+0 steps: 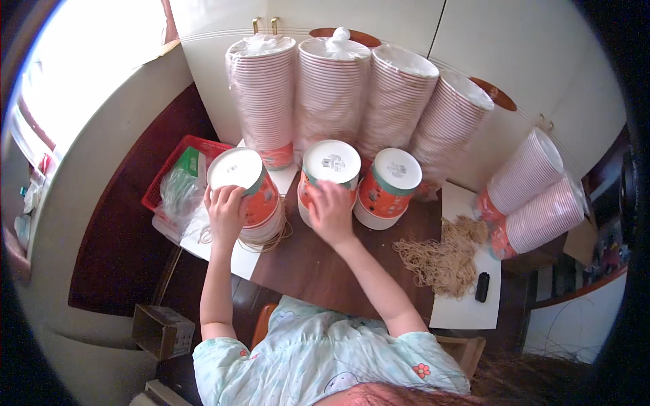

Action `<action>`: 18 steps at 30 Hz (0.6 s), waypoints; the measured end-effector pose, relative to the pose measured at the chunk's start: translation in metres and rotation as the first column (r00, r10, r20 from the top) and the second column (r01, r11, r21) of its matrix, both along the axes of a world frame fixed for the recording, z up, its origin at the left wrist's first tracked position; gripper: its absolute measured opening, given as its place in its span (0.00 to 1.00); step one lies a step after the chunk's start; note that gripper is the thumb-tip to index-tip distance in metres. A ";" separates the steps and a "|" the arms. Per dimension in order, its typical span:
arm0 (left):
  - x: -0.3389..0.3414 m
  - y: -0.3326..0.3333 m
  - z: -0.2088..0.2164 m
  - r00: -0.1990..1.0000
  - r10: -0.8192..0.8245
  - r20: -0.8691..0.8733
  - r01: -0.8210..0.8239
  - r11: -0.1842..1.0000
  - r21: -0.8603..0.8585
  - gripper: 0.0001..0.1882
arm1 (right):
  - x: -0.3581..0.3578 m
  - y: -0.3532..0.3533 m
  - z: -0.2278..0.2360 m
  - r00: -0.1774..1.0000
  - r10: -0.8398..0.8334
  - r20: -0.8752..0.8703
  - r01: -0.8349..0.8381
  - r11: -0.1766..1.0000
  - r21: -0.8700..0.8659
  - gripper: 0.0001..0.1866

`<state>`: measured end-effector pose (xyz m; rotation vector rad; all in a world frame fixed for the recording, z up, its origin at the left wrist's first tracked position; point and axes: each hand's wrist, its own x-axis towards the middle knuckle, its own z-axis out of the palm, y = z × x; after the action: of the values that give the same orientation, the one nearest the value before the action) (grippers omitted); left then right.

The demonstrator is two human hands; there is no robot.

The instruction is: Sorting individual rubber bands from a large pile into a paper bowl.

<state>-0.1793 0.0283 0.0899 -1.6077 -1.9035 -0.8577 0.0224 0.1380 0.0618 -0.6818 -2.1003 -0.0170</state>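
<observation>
A: Where's the left hand (225, 211)?

B: I see it at nine o'clock of centre, fingers wrapped round the orange bowl stack (247, 196), which is tilted on the table (311, 264).

A: Right hand (330, 211)?

B: Pressed on the middle bowl stack (330, 177) at twelve; how tightly it holds I cannot tell. Rubber bands (443, 257) lie at three o'clock, well apart, beside a third bowl stack (387, 188).

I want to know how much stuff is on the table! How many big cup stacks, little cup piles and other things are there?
Tall wrapped cup stacks: 6
Short upside-down cup piles: 3
Rubber band heap: 1
Red basket: 1
Small black thing: 1
Total: 12
</observation>
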 end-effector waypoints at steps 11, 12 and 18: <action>0.017 0.011 0.001 0.996 0.092 0.009 -0.092 0.995 0.031 0.08 | 0.036 0.039 0.001 0.993 -0.119 0.004 0.119 0.993 -0.018 0.16; 0.018 0.010 0.000 0.996 0.092 0.006 -0.093 0.995 0.030 0.08 | 0.035 0.039 0.002 0.995 -0.091 -0.028 0.090 0.995 -0.034 0.14; 0.025 0.010 -0.002 0.994 0.106 -0.003 -0.106 0.994 0.010 0.08 | 0.037 0.043 0.004 0.991 0.005 -0.137 -0.028 0.985 -0.167 0.10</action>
<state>-0.1547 0.0388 0.0880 -1.4873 -1.9599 -0.8177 0.0593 0.1806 0.0659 -0.7447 -1.9904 0.2140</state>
